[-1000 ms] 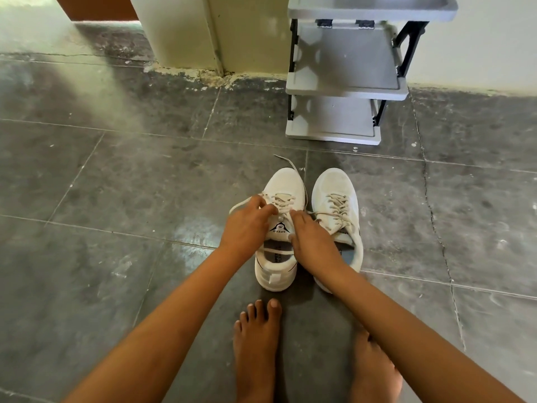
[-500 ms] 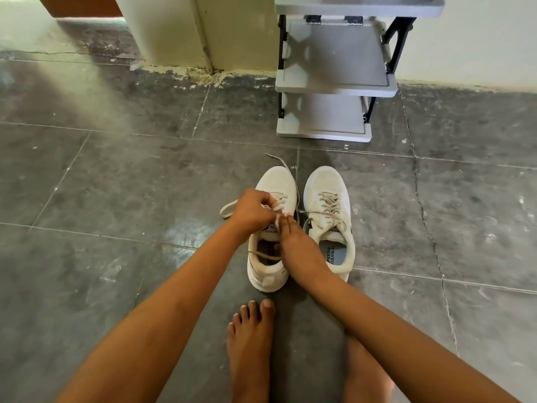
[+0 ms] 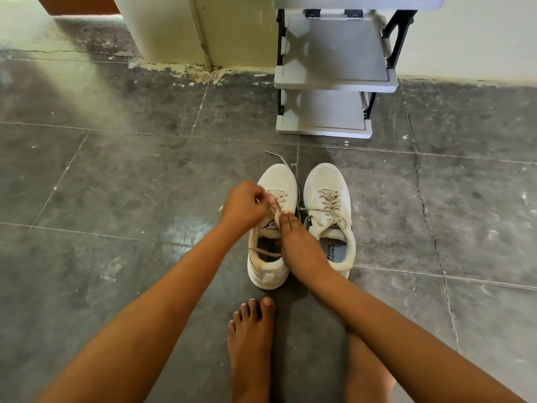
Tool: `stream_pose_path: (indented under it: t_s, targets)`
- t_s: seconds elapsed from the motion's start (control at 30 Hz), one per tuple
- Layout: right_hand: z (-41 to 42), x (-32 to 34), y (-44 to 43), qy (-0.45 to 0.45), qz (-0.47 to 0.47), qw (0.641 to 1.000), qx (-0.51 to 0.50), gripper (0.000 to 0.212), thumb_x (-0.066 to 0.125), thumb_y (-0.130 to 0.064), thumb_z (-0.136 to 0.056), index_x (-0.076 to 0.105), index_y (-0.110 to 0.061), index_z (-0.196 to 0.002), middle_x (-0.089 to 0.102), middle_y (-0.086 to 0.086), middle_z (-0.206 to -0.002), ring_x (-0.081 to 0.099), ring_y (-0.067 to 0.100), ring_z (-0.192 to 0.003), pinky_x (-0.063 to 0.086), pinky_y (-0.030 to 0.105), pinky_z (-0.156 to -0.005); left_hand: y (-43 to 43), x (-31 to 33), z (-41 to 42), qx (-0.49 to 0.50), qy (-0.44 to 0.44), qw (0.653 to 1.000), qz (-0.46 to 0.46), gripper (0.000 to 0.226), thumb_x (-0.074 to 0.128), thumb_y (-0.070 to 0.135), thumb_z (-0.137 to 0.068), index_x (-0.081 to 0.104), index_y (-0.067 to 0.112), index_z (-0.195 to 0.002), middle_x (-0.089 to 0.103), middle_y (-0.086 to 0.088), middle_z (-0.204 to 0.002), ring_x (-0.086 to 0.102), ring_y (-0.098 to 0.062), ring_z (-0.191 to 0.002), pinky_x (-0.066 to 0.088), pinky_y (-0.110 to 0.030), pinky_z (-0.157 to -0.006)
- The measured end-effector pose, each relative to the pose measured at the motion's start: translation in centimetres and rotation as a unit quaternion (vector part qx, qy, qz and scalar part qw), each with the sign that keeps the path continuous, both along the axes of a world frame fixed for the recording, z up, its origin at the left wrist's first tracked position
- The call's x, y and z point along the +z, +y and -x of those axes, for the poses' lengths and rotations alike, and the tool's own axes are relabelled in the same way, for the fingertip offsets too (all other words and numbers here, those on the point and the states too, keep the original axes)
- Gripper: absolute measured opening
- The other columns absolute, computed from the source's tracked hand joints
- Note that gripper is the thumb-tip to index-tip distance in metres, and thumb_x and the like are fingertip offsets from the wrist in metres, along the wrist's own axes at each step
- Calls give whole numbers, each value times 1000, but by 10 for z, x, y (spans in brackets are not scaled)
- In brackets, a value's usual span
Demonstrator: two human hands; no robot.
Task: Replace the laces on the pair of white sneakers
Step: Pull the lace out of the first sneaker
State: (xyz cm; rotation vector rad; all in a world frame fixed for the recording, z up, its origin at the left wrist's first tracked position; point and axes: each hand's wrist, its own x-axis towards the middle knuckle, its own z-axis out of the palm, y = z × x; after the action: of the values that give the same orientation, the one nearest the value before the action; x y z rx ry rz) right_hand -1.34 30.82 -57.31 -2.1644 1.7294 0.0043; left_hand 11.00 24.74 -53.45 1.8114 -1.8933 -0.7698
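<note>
The head camera looks down on a dark tiled floor (image 3: 116, 175) where the pair of white sneakers stands side by side, toes pointing away from the person and heels toward their bare feet (image 3: 251, 338), so each shoe's long axis and its row of eyelets run straight away from the body. The left sneaker (image 3: 270, 271) is the one being worked on. The left hand (image 3: 245, 206) hovers over its outer side with the fingers curled, pinching the old lace (image 3: 275, 209) just above the upper eyelets. One loose end trails past the toe onto the floor, and another strand lies slack across the shoe's opening. The right hand (image 3: 296, 239) reaches in between the two shoes. Its fingers lie fairly straight against the tongue and inner edge, pressing the shoe down rather than gripping anything I can see. The right sneaker (image 3: 328, 216) stands just beside it, fully laced and untouched. A grey shoe rack (image 3: 334, 74) stands against the wall, well beyond the toes. No new laces are in view. The job looks to be at its start, with the first lace being unthreaded. The lace lies across the eyelet row from the left hand, which is the nearer one, so the pull should probably go up and outward to the person's left, across the shoe's axis, while the right hand keeps it from lifting.
</note>
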Motion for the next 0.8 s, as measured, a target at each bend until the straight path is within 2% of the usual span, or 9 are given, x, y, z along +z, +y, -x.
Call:
stream_pose_path:
  t_s: [0.03,0.1,0.17,0.3,0.43,0.5,0.6,0.67,0.8]
  targets:
    - [0,0,0,-2,-2,1000,-1,55,30,-7,-100,5,-2,-149,12,18,-156,19,28,-143,25,31,-111,-3,5,0,18,83,996,-18,9,65,15,-85,71,12,-78,64,-3,-78,51,-4,-63,37,-17,-57]
    - [0,1,-1,-9,-2,1000,-2,54,30,-8,-100,6,-3,-149,13,17,-156,19,27,-143,26,31,-110,-3,10,4,3,115,993,-20,7,68,15,-84,73,11,-81,60,7,-69,51,-2,-63,41,-15,-59]
    - [0,1,-1,-12,-1,1000,-4,55,30,-7,-99,6,-3,-149,13,16,-156,19,27,-143,24,30,-111,-2,9,6,-26,57,998,-11,12,67,15,-84,73,11,-93,57,9,-78,51,-5,-69,42,-18,-66]
    - [0,-1,-1,-9,4,1000,-4,57,31,-6,-98,5,-2,-149,17,17,-154,23,27,-141,23,30,-111,-3,-4,-7,-113,-129,984,-38,24,62,23,-86,68,22,-109,52,-3,-114,53,-20,-101,46,-33,-84]
    - [1,-1,-1,-12,6,1000,-4,55,30,-8,-100,7,-3,-149,16,16,-155,20,26,-142,19,29,-113,10,-10,-5,-111,-198,973,35,22,58,29,-90,70,16,-103,54,-3,-109,54,-22,-98,43,-32,-72]
    - [1,0,-1,-11,2,1000,-2,55,31,-7,-99,7,-3,-149,14,17,-155,19,27,-143,18,30,-114,6,-5,-1,-75,-135,987,38,21,62,30,-88,72,13,-97,56,-1,-101,52,-17,-89,41,-29,-70]
    - [0,1,-2,-8,-3,1000,1,55,30,-7,-99,7,-3,-149,13,18,-155,19,28,-143,20,32,-113,-7,18,2,14,108,994,10,10,71,23,-81,70,18,-73,53,7,-78,49,-10,-72,43,-30,-70]
    - [1,2,-2,-7,-4,1000,1,54,30,-8,-100,6,-3,-149,13,18,-156,18,28,-143,20,31,-113,-10,25,3,36,159,987,11,9,72,21,-80,69,19,-72,54,8,-75,50,-10,-70,47,-35,-76]
    - [2,3,-1,-12,-7,1000,-1,55,30,-7,-99,7,-3,-149,14,17,-156,19,27,-143,19,30,-113,-8,13,-3,-58,-37,997,-18,21,68,21,-83,71,19,-104,57,-4,-106,54,-17,-92,44,-30,-82]
